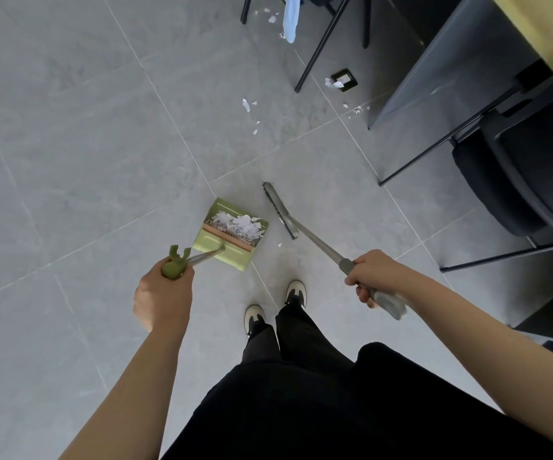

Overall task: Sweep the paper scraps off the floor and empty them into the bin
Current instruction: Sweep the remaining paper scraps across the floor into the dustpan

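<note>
Paper scraps, white and torn, lie in two lots: a heap (238, 224) already inside the green plastic long-handled dustpan (232, 232) just ahead of the person's feet, and a loose scatter (248, 107) still on the grey tiled floor (69, 127), far and slightly right of the pan, trailing off toward the black metal chair legs (318, 44) and the dark bench (451, 61). One small scrap (279, 245) sits between pan and brush. The left hand (164, 293) grips the pan's green handle end (175, 265), fingers wrapped round it; the pan's open mouth faces far and right, toward that scatter. The right hand (369, 277) is curled round the grey handle of the long broom (318, 240), whose long axis slants from near-right down to far-left; its dark bristle head (280, 210) lies just right of the pan, running near to far. By my judgement the broom hand is the nearer to the remaining scatter, so the next reach goes far and right. No bin shows.
</note>
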`<state>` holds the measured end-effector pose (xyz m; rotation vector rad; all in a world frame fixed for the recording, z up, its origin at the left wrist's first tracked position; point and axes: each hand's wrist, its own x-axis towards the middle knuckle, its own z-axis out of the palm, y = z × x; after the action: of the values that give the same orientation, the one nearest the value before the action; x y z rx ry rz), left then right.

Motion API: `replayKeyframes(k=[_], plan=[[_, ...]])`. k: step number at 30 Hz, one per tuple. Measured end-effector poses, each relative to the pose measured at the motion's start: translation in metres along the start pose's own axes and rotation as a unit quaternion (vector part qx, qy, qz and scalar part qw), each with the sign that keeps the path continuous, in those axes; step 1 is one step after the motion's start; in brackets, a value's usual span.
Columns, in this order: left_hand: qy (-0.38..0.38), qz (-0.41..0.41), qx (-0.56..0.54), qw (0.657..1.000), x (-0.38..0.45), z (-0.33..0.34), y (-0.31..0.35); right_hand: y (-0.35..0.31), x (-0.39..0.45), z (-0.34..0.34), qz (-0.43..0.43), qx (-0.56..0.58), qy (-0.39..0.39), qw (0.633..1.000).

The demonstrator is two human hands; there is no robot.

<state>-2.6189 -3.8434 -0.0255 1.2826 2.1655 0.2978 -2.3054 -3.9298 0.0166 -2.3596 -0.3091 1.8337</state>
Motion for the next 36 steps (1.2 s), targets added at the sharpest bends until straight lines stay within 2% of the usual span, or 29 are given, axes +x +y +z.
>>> replayKeyframes(k=[7,11,19,26,30,36], plan=[[0.043,-0.025,-0.023,0.998,-0.006,0.001,0.012,-0.005,0.025,-0.002,0.046,0.134,-0.034,0.989],[0.064,-0.043,-0.037,0.996,-0.008,0.005,0.020,-0.009,0.024,0.002,0.080,0.143,-0.062,0.985],[0.086,-0.086,-0.091,0.988,0.020,0.000,0.041,-0.049,0.032,0.017,0.073,0.240,-0.120,0.961],[0.075,-0.080,-0.101,0.989,0.091,-0.020,0.073,-0.122,0.067,0.041,0.084,0.434,-0.148,0.885],[0.061,-0.056,-0.104,0.991,0.143,-0.037,0.092,-0.180,0.091,0.048,0.082,0.504,-0.161,0.844],[0.034,-0.018,-0.086,0.996,0.195,-0.051,0.120,-0.257,0.128,0.041,0.068,0.537,-0.159,0.825]])
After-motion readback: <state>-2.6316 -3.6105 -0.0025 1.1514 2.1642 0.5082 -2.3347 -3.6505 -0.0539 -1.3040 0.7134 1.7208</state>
